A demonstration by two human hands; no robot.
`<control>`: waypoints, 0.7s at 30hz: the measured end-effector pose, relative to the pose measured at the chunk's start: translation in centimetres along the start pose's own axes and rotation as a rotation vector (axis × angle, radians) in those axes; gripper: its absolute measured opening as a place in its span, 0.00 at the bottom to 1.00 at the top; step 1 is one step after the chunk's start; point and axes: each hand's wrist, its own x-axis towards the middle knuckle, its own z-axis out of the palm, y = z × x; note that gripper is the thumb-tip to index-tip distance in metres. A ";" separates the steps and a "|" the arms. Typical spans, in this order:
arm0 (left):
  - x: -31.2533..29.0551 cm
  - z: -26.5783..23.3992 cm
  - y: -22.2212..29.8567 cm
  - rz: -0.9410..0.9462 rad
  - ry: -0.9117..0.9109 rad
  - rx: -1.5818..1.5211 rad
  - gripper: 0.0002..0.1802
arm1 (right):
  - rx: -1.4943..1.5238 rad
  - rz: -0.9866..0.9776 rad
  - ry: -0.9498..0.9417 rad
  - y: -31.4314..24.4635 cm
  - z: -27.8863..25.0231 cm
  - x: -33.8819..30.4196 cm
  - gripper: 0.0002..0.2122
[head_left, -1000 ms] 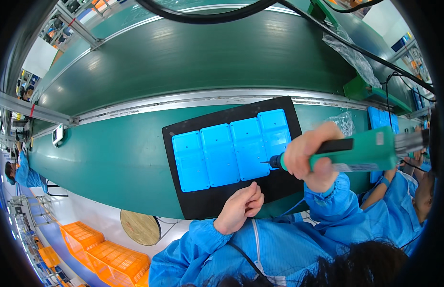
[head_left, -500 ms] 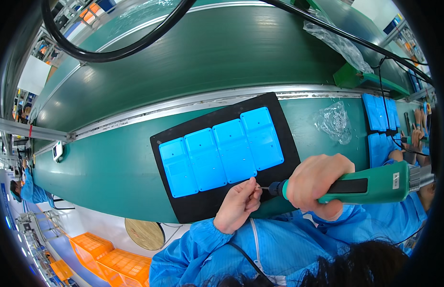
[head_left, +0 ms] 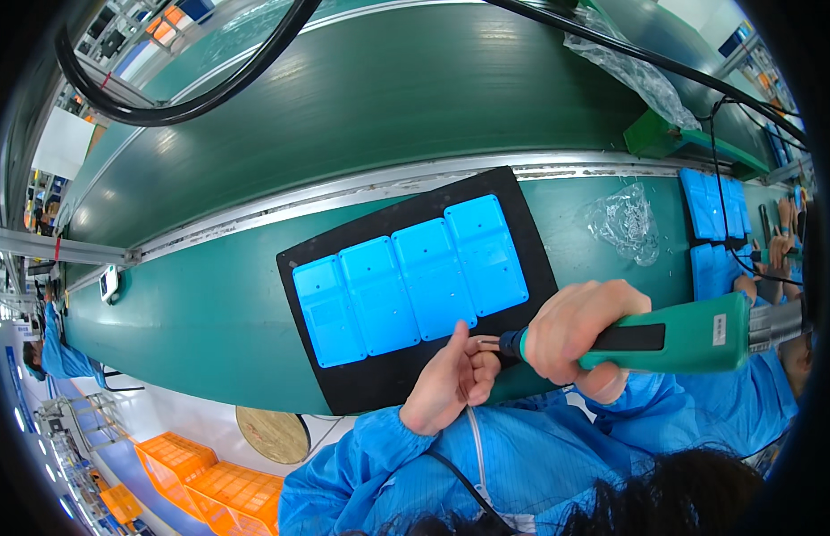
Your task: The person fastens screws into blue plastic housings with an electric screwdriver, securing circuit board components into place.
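Observation:
My right hand (head_left: pixel 586 338) is wrapped round a green electric screwdriver (head_left: pixel 674 338), which lies level with its bit pointing left. The bit (head_left: pixel 488 343) meets the fingertips of my left hand (head_left: pixel 452 380). That hand's fingers are curled and its thumb is raised apart from them; whatever lies in the fingers is too small to make out. Just beyond the left thumb, a blue plastic panel of several joined sections (head_left: pixel 410 281), with small holes at its corners, rests on a black mat (head_left: pixel 533 259). The mat lies tilted on the green bench.
A crumpled clear bag (head_left: pixel 625 223) lies right of the mat. More blue panels (head_left: pixel 705 205) and a co-worker's hands (head_left: pixel 779 250) are at the far right. A black cable (head_left: pixel 192 112) arches overhead. Orange crates (head_left: pixel 227 491) and a round stool (head_left: pixel 272 435) stand at lower left.
The screwdriver and my right hand have shifted slightly left. My left thumb has lifted away from the fingers, and the bit has come to the left fingertips.

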 end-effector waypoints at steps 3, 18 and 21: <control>-0.3 -0.3 -0.6 0.029 -0.022 0.017 0.19 | 0.102 -0.077 -0.032 0.2 -1.7 0.6 0.14; 2.0 1.1 0.8 0.894 0.416 2.216 0.26 | -0.439 0.024 0.272 0.7 -3.1 0.6 0.11; 2.2 1.0 0.7 0.890 0.417 2.224 0.25 | -0.493 0.051 0.255 0.9 -3.2 0.8 0.16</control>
